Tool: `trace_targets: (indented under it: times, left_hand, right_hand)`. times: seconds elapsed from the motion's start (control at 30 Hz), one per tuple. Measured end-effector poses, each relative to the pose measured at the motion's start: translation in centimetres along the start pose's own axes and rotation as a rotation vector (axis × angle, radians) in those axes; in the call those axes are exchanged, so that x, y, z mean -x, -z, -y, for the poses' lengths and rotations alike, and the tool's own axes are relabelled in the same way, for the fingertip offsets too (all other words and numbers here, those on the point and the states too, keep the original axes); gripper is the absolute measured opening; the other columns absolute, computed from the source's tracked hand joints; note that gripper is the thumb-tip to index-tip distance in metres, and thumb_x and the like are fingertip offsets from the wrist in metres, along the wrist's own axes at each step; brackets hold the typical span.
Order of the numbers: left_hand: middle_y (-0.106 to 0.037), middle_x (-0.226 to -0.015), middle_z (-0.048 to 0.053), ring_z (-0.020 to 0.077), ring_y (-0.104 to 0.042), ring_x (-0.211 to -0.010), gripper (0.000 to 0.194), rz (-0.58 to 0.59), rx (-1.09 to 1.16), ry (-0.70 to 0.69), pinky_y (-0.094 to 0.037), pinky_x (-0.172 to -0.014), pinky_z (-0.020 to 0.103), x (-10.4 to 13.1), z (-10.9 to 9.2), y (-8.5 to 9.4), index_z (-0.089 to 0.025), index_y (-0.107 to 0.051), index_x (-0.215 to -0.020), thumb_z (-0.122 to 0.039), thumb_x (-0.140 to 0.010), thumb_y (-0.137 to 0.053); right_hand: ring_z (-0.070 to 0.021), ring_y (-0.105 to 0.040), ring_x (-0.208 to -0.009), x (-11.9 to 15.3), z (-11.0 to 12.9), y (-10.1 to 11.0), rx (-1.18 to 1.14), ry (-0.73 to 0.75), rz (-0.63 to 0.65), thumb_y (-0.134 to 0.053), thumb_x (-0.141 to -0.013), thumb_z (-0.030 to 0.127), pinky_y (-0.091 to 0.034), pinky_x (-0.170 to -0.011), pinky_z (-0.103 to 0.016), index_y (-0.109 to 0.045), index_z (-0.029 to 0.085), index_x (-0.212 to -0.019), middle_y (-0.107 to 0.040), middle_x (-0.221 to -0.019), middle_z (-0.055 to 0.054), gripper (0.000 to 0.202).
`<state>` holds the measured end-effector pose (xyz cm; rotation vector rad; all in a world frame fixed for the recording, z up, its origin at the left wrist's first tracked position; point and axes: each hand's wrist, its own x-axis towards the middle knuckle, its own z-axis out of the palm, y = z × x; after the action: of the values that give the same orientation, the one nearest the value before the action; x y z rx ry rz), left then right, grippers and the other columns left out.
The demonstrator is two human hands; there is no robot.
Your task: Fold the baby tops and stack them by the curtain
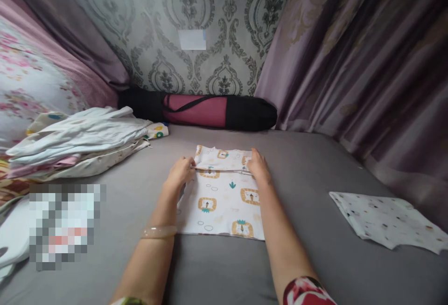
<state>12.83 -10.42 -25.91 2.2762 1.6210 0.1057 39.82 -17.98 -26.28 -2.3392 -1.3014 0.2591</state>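
A white lion-print cloth (217, 204) lies flat on the grey bed sheet in front of me, its far end folded back into a strip. I cannot tell whether it is a garment. My left hand (181, 170) pinches the left end of the folded strip, fingers closed on the edge. At the strip's right end, my right hand (258, 165) grips the cloth, thumb on top and the other fingers partly hidden. A pale bangle (159, 232) circles my left wrist.
A pile of light clothes (87, 132) lies on the left, with a white item (17, 228) and a blurred-out patch nearer me. One folded spotted cloth (388, 218) rests on the right. A black and maroon roll bag (196, 110) lies along the wall between curtains (336, 53).
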Motion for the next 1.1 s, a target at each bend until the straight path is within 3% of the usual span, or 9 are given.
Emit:
trace_targets:
  times: [0.1,0.17,0.27,0.37,0.47,0.57,0.83,1.0,1.1]
  left_hand:
    - [-0.062,-0.108,0.013,0.0293,-0.059,-0.104,0.032,0.001,-0.055,0.047,-0.047,-0.084,0.036,0.3,-0.5,0.7,-0.022,-0.067,-0.104,-0.016,-0.077,-0.051]
    - [-0.062,-0.108,0.016,0.0319,-0.057,-0.107,0.029,-0.086,-0.108,0.032,-0.046,-0.086,0.039,0.5,-1.4,0.8,-0.019,-0.068,-0.101,-0.015,-0.080,-0.049]
    - [-0.060,-0.120,0.017,0.0295,-0.055,-0.114,0.033,-0.164,-0.079,-0.178,-0.044,-0.094,0.039,0.5,-3.0,-0.1,-0.015,-0.063,-0.112,-0.017,-0.089,-0.039]
    - [-0.047,-0.144,0.017,0.0278,-0.041,-0.135,0.041,-0.077,-0.021,-0.324,-0.032,-0.109,0.038,0.1,-4.1,-2.1,-0.013,-0.050,-0.131,-0.024,-0.096,-0.034]
    - [-0.027,-0.157,0.020,0.0315,-0.020,-0.146,0.051,-0.007,-0.037,-0.262,-0.021,-0.116,0.045,-0.3,-4.2,-3.7,-0.010,-0.037,-0.143,-0.034,-0.099,-0.032]
    - [-0.017,-0.159,0.022,0.0314,-0.011,-0.148,0.059,0.026,-0.047,-0.215,-0.015,-0.117,0.046,-0.4,-3.8,-4.3,-0.007,-0.026,-0.149,-0.039,-0.100,-0.026]
    - [-0.012,-0.160,0.021,0.0315,-0.005,-0.149,0.063,0.023,-0.075,-0.106,-0.011,-0.119,0.048,-0.1,-3.9,-3.6,-0.002,-0.023,-0.151,-0.036,-0.098,-0.022]
    - [-0.011,-0.161,0.017,0.0318,-0.009,-0.149,0.068,0.017,-0.065,-0.021,-0.012,-0.119,0.048,0.1,-4.1,-3.4,-0.004,-0.023,-0.151,-0.046,-0.098,-0.021]
    - [-0.010,-0.162,0.014,0.0322,-0.009,-0.149,0.064,0.055,-0.042,-0.008,-0.012,-0.118,0.051,0.1,-4.0,-3.0,-0.009,-0.026,-0.151,-0.045,-0.098,-0.023]
  right_hand:
    - [-0.0307,-0.049,-0.125,0.7,1.3,0.2,0.120,0.044,-0.030,-0.041,-0.089,0.010,-0.036,-0.103,-0.040,-0.049,0.009,-0.136,-0.055,-0.133,-0.022,0.048]
    - [-0.0290,-0.040,-0.134,1.2,2.5,-0.5,0.131,0.149,0.000,-0.038,-0.095,0.019,-0.029,-0.109,-0.041,-0.044,0.010,-0.141,-0.044,-0.145,-0.019,0.047]
    - [-0.0284,-0.018,-0.146,2.3,4.3,-2.3,0.140,0.260,0.088,-0.032,-0.100,0.035,-0.014,-0.115,-0.048,-0.035,0.014,-0.148,-0.026,-0.158,-0.014,0.053]
    - [-0.0302,-0.008,-0.148,3.3,5.2,-3.9,0.160,0.284,0.116,-0.027,-0.100,0.045,-0.006,-0.115,-0.053,-0.031,0.019,-0.151,-0.018,-0.161,-0.011,0.058]
    - [-0.0309,-0.008,-0.148,3.9,5.2,-4.7,0.204,0.291,0.110,-0.027,-0.100,0.049,-0.002,-0.115,-0.054,-0.031,0.023,-0.152,-0.019,-0.161,-0.009,0.058]
    - [-0.0313,-0.009,-0.148,3.9,5.0,-5.0,0.227,0.289,0.122,-0.026,-0.099,0.051,0.000,-0.114,-0.054,-0.030,0.026,-0.152,-0.022,-0.160,-0.008,0.059]
    - [-0.0316,-0.003,-0.149,2.9,5.7,-3.7,0.220,0.210,0.295,-0.023,-0.099,0.051,0.000,-0.114,-0.056,-0.024,0.025,-0.154,-0.012,-0.163,-0.009,0.061]
    - [-0.0272,0.000,-0.149,2.7,5.1,-3.6,0.277,0.152,0.249,-0.017,-0.100,0.048,0.000,-0.116,-0.053,-0.018,0.017,-0.155,-0.009,-0.163,-0.010,0.063]
    - [-0.0301,-0.006,-0.148,2.3,5.2,-3.6,0.301,0.165,0.252,-0.023,-0.100,0.046,-0.004,-0.115,-0.054,-0.025,0.014,-0.153,-0.016,-0.161,-0.013,0.062]
